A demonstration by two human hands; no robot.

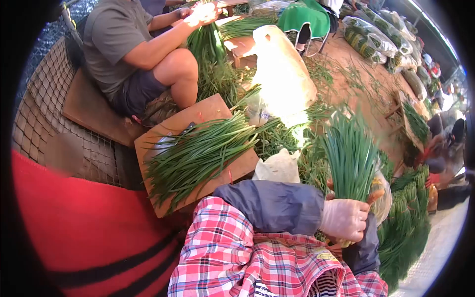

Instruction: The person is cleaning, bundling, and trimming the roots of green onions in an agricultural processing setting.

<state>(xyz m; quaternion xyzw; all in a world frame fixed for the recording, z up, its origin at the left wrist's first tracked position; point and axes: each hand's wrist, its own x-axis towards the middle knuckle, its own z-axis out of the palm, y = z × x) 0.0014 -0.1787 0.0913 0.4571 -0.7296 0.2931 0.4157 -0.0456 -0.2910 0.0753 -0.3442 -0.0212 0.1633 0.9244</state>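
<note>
A bunch of garlic chives [350, 153] stands upright in front of me, leaf tips up. My left hand [345, 219], at the end of a dark sleeve, is closed round the pale stems low down. Behind the leaves is my right hand [374, 194], mostly hidden; its fingers show at the sides of the bunch and appear to grip it. To the left, a loose pile of garlic chives [203, 151] lies across a low wooden board [222, 106].
Across from me sits a person in a grey shirt [111, 42], handling greens. Chive scraps [316, 158] litter the ground beside a whitish bag [279, 166]. Tied bunches [408, 218] are stacked at right. Filled plastic bags [368, 37] lie at the back. Red cloth [94, 218] covers the near left.
</note>
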